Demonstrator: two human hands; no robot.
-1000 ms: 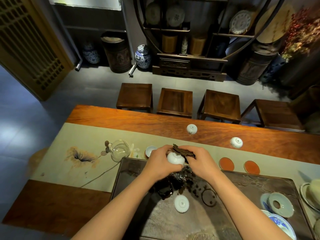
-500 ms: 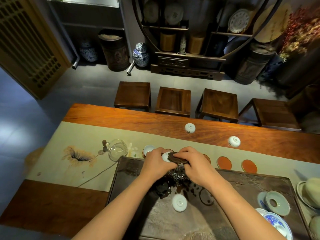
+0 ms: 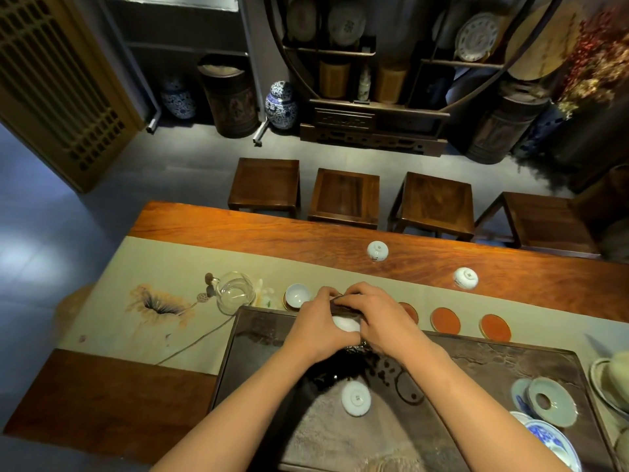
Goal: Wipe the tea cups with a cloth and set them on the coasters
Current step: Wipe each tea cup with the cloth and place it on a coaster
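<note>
- Our left hand (image 3: 315, 327) grips a small white cup (image 3: 346, 324) over the far edge of the dark tray (image 3: 510, 366).
- Our right hand (image 3: 377, 318) pinches the dark cloth (image 3: 343, 299) against the cup's rim.
- We judge the cup light, glazed, slippery and breakable; hold it around the body.
- Empty coasters (image 3: 445, 320) wait just right of our hands.
</note>
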